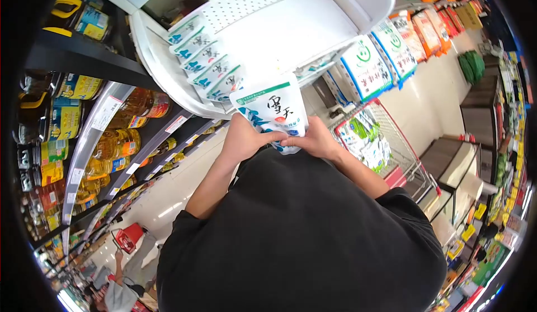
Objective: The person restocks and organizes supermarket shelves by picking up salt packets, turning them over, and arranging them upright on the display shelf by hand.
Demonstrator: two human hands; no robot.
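In front of my chest I hold a white bag of salt (277,102) with a green band and large dark characters. My left hand (245,138) grips its lower left side, and my right hand (318,138) grips the lower right. Both thumbs meet across the front near the bottom edge; the fingers behind the bag are hidden. Just beyond it is a white display tray (257,32) with a perforated back. Along the tray's left side stands a row of several matching bags (207,60).
Shelves of oil bottles (114,150) line the left. A shopping cart (397,138) holding green-and-white packs (363,138) stands to the right, near stacked white-and-blue bags (363,69). At lower left is another person (120,295) near a red basket (128,237).
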